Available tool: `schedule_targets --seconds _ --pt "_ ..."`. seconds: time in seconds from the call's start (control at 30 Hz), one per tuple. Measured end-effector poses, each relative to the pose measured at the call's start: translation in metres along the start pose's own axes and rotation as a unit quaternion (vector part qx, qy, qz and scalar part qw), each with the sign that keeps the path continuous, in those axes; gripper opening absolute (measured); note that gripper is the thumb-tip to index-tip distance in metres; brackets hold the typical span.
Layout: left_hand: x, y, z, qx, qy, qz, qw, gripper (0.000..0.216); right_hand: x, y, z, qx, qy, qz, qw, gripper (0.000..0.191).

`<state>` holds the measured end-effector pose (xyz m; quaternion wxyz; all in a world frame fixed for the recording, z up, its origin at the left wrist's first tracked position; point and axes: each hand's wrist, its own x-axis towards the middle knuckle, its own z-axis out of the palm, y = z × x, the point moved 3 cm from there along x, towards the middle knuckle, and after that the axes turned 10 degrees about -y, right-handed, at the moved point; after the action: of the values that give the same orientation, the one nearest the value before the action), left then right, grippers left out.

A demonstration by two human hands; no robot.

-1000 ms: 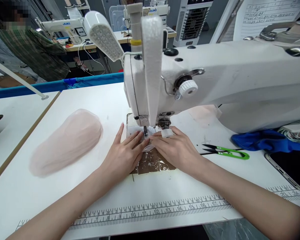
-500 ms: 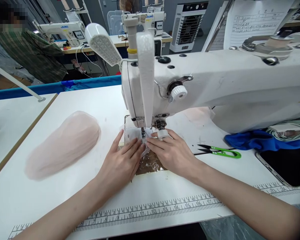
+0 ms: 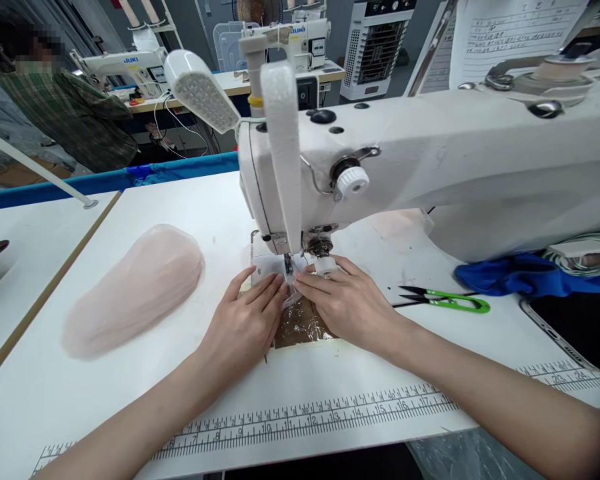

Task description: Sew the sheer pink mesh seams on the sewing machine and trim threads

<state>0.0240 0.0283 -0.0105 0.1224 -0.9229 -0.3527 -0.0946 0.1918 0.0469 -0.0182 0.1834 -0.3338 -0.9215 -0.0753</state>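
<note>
Your left hand lies flat, fingers together and pointing toward the needle, pressing down on a small piece of thin, sheer whitish fabric that sits under the presser foot of the white industrial sewing machine. Your right hand mirrors it from the other side, palm down, fingertips just beside the foot, with a white band on one finger; neither hand grips anything, both simply pin and steer the cloth. The fabric rests on the needle plate near the middle of the white worktop, partly over a shiny brown taped patch between your wrists.

By the look of it you are guiding a seam through the machine, with most of the small piece already at the foot. What comes next, I judge, calls for even pressure from both hands, fingertips kept clear of the needle, and the edge held straight as it feeds.

A heap of pale pink sheer fabric pieces lies toward the left edge. The green-handled thread snips lie to your right, well apart from your hand, with a crumpled blue cloth beyond them. A printed measuring scale runs along the near edge. Another person in a green striped top stands beyond the far left corner.
</note>
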Motion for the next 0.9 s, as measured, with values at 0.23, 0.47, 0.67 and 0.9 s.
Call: schedule_targets --seconds 0.23,0.47,0.67,0.9 --pt "0.000 -0.004 0.004 0.003 -0.006 -0.013 1.000 0.031 0.002 0.001 0.000 -0.005 -0.004 0.004 1.000 0.030" --pt "0.002 -0.006 0.004 0.013 -0.015 -0.017 1.000 0.032 0.003 0.001 0.000 -0.012 -0.009 0.010 1.000 0.030" --pt "0.003 -0.008 0.008 -0.007 0.001 -0.019 1.000 0.032 0.004 0.001 0.003 -0.025 -0.024 0.021 0.999 0.030" --pt "0.004 -0.010 0.012 0.001 0.009 -0.023 1.000 0.031 0.005 0.002 0.004 -0.024 -0.039 0.024 0.999 0.033"
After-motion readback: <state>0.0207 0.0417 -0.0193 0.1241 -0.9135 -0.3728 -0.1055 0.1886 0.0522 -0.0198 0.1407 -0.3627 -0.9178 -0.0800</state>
